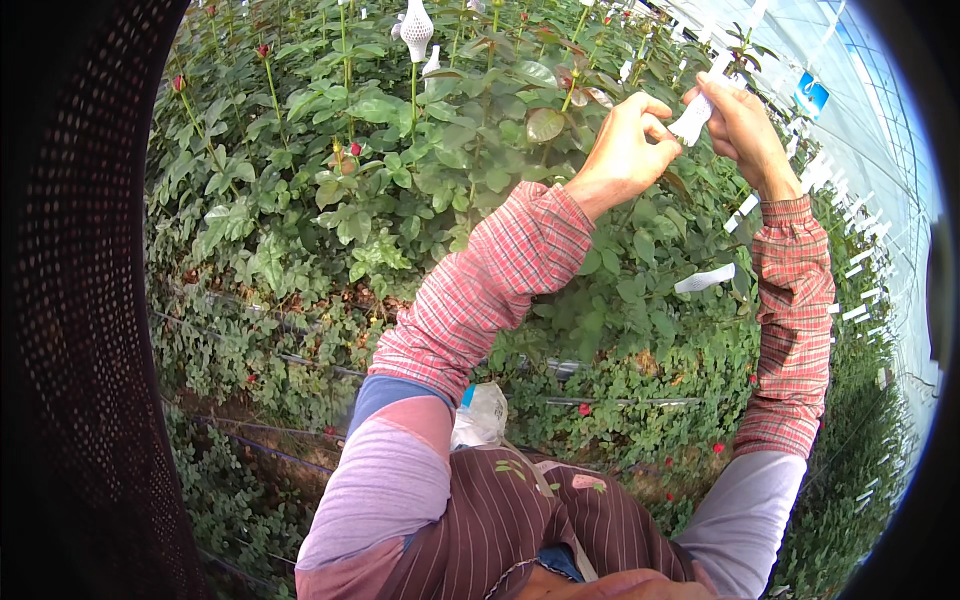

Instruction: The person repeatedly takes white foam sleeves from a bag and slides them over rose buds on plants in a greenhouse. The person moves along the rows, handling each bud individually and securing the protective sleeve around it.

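Observation:
A white mesh bud net (pixel 694 118) is held up among the rose tops at the upper right. My right hand (pixel 746 131) grips its upper part between thumb and fingers. At its frayed lower rim, the curled fingertips of my left hand (pixel 626 150) pinch the edge. Whether a bud is inside the net is hidden. Another white net (pixel 705 278) lies slanted on the leaves below my right hand. To the left, a netted bud (pixel 417 30) stands upright on a green stem.
Dense rose bushes (pixel 450 150) fill the bed, with bare red buds (pixel 178 83) at the left. Dark irrigation pipes (pixel 322 365) run low across it. A white plastic bag (pixel 480 416) hangs by my waist. More white nets (pixel 855 270) and greenhouse film (pixel 877 90) line the right.

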`<state>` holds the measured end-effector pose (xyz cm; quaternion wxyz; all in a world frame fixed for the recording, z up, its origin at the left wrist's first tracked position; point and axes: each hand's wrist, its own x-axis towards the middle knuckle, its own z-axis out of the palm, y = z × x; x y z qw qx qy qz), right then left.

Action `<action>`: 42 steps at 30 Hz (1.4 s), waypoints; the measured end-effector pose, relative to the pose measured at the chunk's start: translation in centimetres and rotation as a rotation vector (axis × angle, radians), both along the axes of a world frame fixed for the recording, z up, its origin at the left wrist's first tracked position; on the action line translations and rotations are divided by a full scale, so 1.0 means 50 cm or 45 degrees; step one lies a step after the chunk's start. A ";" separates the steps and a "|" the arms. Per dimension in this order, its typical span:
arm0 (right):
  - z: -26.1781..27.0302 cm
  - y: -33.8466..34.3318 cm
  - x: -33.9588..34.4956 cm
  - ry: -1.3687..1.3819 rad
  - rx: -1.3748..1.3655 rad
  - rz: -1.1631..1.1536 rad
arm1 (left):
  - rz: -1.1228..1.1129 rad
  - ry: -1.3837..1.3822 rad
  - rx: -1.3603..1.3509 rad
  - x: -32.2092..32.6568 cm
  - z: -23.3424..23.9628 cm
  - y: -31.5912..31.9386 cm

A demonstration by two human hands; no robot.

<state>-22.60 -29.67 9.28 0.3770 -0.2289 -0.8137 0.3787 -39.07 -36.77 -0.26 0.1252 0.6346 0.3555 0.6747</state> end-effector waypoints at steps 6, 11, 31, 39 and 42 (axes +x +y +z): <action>-0.013 0.018 -0.039 -0.315 0.259 -0.008 | 0.058 -0.061 0.015 -0.012 -0.011 0.053; -0.036 0.029 -0.087 -0.271 0.273 -0.109 | 0.102 -0.061 0.048 -0.047 -0.034 0.053; -0.039 0.038 -0.121 -0.269 0.434 -0.162 | 0.133 -0.070 0.090 -0.065 -0.058 0.016; -0.061 0.018 -0.124 -0.322 0.452 0.079 | 0.150 -0.167 0.258 -0.060 -0.069 0.032; -0.076 0.031 -0.124 -0.272 0.404 -0.124 | 0.337 -0.021 0.133 -0.036 -0.079 -0.036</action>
